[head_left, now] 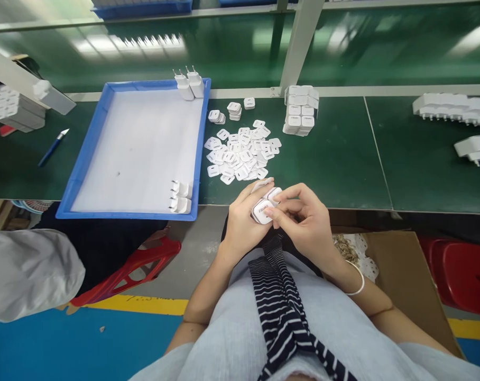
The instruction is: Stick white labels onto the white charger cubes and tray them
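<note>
My left hand (242,219) is wrapped round white chargers (262,211) with printed faces, close to my body at the bench's front edge. Under its raised fingers lies a thin white piece (262,184). My right hand (307,219) has its thumb and fingers pressed on the chargers' faces from the right; whether a small piece is pinched there is hidden. Beyond the hands, a loose pile of flat white printed pieces (243,153) lies on the green bench (335,174), with small stacks of the same pieces (234,110) behind it.
A blue-rimmed tray (203,132) on the left holds white plugs (180,203) at two corners. Stacked chargers (300,114) stand behind the pile; rows of plugs (454,108) lie far right. A knife (53,148) is left of the tray. A person's sleeve (34,270) shows at left.
</note>
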Demonstrator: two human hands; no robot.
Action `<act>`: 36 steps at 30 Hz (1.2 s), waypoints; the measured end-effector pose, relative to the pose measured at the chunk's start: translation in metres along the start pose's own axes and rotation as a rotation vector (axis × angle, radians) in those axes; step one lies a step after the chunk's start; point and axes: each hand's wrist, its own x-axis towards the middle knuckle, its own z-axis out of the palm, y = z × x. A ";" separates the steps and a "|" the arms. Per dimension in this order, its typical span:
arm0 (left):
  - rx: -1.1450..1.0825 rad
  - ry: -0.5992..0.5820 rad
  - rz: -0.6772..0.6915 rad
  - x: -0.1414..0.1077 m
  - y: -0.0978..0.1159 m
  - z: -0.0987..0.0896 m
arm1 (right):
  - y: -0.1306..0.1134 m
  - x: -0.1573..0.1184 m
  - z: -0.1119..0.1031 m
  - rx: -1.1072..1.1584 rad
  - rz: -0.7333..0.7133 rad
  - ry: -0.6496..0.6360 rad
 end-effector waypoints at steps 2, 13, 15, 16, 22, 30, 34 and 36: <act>0.003 0.004 0.020 0.000 -0.001 0.000 | 0.001 0.000 0.000 0.048 0.036 0.002; 0.025 0.003 0.060 -0.003 -0.001 0.002 | -0.003 0.003 -0.003 0.121 0.115 -0.069; 0.021 0.004 0.069 -0.004 -0.001 0.002 | -0.003 0.004 -0.005 0.122 0.125 -0.089; 0.021 0.006 0.075 -0.004 -0.001 0.002 | -0.003 0.004 -0.006 0.119 0.129 -0.104; -0.049 -0.001 0.042 -0.005 -0.001 0.003 | -0.002 0.007 -0.012 -0.055 0.092 -0.110; -0.315 -0.033 -0.117 -0.004 0.003 0.003 | -0.003 0.000 -0.013 0.129 0.127 -0.114; -0.288 -0.004 -0.097 -0.006 0.001 0.005 | -0.004 0.002 -0.013 0.003 0.128 -0.128; -0.275 -0.012 -0.099 -0.006 0.000 0.004 | -0.005 0.002 -0.012 0.066 0.134 -0.190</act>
